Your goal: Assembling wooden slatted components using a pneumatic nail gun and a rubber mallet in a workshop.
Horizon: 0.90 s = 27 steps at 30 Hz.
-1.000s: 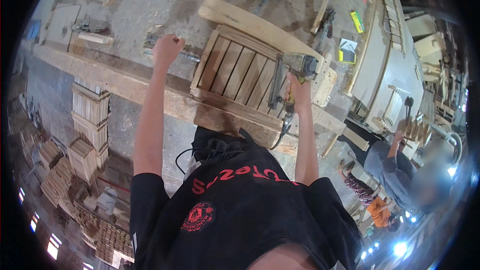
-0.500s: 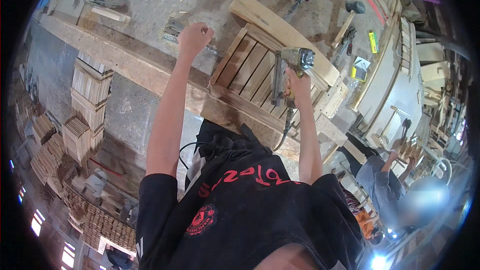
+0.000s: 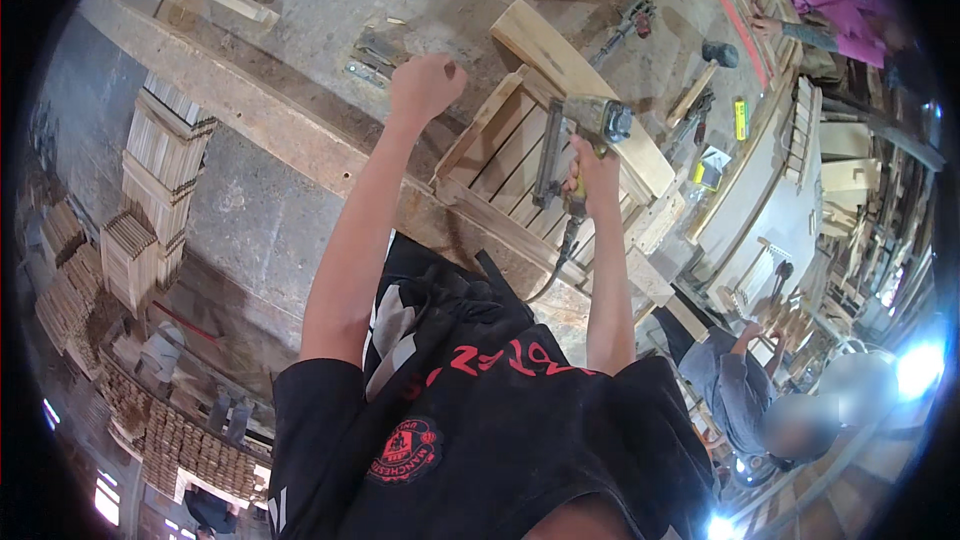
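Right hand (image 3: 592, 165) gripped a nail gun (image 3: 572, 140) over the slatted frame (image 3: 530, 165) at centre frame, slats running toward upper right. Left hand (image 3: 425, 88), fisted and empty, hung just left of the frame; the right was nearer.

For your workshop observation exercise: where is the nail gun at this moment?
In the head view, the nail gun is right of centre, gripped in the right hand above the slatted wooden frame on the workbench. The left hand is a closed fist further left.
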Each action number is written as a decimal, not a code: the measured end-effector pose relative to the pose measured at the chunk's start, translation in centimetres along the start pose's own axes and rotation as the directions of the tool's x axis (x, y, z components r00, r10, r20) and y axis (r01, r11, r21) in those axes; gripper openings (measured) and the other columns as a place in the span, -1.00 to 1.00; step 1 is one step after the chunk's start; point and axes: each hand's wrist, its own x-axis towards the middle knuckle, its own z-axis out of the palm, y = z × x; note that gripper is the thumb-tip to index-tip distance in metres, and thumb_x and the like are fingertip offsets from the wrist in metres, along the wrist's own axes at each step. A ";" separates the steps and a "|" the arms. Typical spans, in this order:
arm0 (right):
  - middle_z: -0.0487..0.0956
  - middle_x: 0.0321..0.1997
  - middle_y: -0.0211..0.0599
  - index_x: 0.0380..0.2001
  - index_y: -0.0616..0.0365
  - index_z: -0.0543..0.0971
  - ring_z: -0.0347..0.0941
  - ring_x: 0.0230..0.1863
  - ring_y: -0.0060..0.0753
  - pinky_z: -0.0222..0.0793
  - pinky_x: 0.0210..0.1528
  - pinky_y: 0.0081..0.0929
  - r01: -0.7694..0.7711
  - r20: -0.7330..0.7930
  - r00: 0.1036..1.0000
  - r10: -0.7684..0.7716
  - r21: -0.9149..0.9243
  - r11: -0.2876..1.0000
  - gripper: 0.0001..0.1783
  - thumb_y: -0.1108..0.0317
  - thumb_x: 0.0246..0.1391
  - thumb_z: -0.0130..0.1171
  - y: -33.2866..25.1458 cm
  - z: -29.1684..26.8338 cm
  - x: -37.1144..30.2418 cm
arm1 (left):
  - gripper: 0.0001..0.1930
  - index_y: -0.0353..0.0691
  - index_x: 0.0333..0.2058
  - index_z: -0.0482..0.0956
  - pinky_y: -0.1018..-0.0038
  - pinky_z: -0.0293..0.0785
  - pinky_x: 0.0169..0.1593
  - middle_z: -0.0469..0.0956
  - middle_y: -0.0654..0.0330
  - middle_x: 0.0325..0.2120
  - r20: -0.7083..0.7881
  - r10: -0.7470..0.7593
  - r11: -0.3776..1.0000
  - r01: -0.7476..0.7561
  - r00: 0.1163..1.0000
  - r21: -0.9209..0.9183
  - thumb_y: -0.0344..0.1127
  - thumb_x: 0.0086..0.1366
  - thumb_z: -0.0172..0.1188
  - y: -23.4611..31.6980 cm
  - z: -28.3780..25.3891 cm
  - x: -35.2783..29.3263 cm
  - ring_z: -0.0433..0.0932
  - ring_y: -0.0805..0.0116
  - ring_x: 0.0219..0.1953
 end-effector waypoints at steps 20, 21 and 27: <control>0.50 -0.65 -0.08 -0.07 0.34 0.46 0.50 -0.58 -0.03 0.42 -0.47 -0.13 0.444 0.465 0.873 -0.145 -0.638 0.629 -0.44 0.25 -0.10 0.37 5.9 3.6 -9.1 | -0.62 -0.12 -0.45 0.69 0.21 0.54 -0.28 0.64 0.08 -0.52 0.325 -0.040 0.986 -0.015 0.945 0.167 0.09 0.02 0.19 -0.5 0.2 1.7 0.64 0.05 -0.38; 0.53 -0.60 0.03 -0.01 0.34 0.44 0.52 -0.50 0.12 0.43 -0.39 -0.05 0.526 0.547 0.828 -0.124 -0.682 0.508 -0.36 0.24 -0.16 0.39 6.5 4.1 -9.6 | -0.59 -0.18 -0.41 0.68 0.16 0.55 -0.25 0.65 0.03 -0.47 0.305 -0.023 0.995 -0.008 0.952 0.099 0.08 0.02 0.19 -0.6 0.1 1.6 0.65 0.03 -0.34; 0.56 -0.41 0.17 0.08 0.32 0.40 0.52 -0.33 0.25 0.42 -0.29 0.02 0.555 0.555 0.822 -0.130 -0.727 0.404 -0.25 0.25 -0.22 0.38 7.7 6.2 -11.2 | -0.63 -0.10 -0.43 0.69 0.23 0.56 -0.23 0.66 0.10 -0.48 0.276 -0.058 0.994 0.029 0.959 0.107 0.08 0.04 0.18 -0.8 0.1 1.4 0.64 0.09 -0.34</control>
